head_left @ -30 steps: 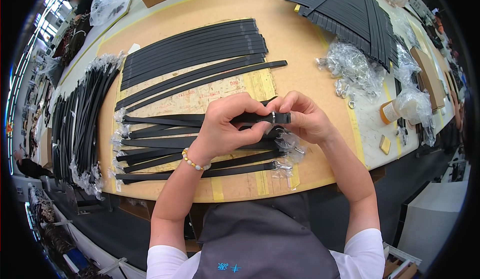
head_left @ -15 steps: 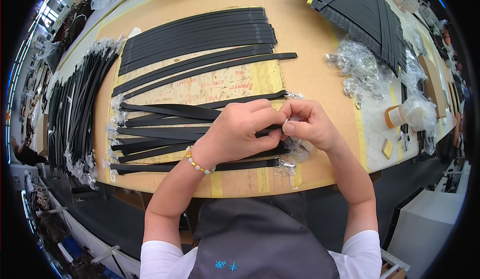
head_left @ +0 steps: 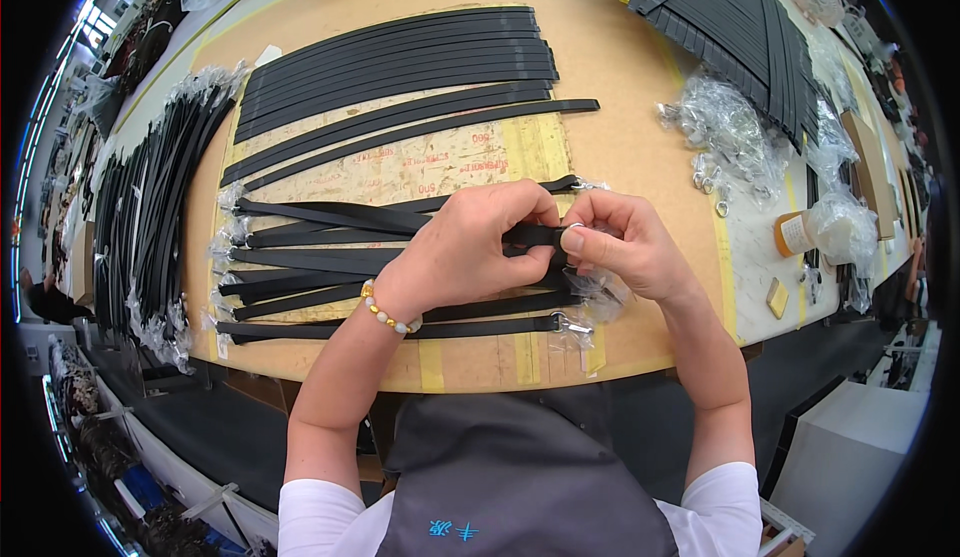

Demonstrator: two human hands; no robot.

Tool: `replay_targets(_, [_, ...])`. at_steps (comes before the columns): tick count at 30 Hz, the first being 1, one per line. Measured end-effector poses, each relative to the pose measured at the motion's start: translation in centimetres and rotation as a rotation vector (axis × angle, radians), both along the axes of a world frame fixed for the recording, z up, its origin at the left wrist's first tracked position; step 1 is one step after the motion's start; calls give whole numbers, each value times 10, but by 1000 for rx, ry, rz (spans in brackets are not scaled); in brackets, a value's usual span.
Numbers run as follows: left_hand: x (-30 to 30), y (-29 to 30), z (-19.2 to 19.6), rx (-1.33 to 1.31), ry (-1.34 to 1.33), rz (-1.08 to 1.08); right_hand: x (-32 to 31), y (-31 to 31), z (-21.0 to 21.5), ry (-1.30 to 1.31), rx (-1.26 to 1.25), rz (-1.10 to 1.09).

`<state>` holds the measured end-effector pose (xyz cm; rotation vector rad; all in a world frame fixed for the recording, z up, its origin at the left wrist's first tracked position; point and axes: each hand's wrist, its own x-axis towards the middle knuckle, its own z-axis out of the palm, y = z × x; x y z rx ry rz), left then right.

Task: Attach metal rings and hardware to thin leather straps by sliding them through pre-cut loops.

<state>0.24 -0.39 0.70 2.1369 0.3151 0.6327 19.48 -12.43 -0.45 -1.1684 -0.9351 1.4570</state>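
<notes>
My left hand grips the end of a black strap that lies across the brown board. My right hand pinches a small metal ring at that strap's tip, with clear plastic wrap under its fingers. Below and to the left of my hands lie several finished black straps with wrapped ends. The nearest one carries a metal clasp.
A row of plain black straps lies at the far side of the board. More strap bundles sit at the left and another strap pile at the top right. Bags of metal hardware and a small bottle stand at the right.
My hands have drawn closer together on the strap end. The view has tilted so the board sits slightly lower in the picture.
</notes>
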Motion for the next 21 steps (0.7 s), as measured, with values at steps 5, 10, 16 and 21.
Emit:
replay_targets(5, [0, 0, -2, -50, 21, 5, 0, 0, -4, -4, 18, 7])
replay_targets(10, [1, -1, -2, -53, 13, 9, -1, 1, -4, -16, 33, 3])
replay_targets(16, [1, -1, -4, 0, 1, 11, -2, 1, -2, -59, 40, -4])
replay_targets(21, [2, -1, -6, 15, 2, 5, -4, 1, -1, -92, 36, -18])
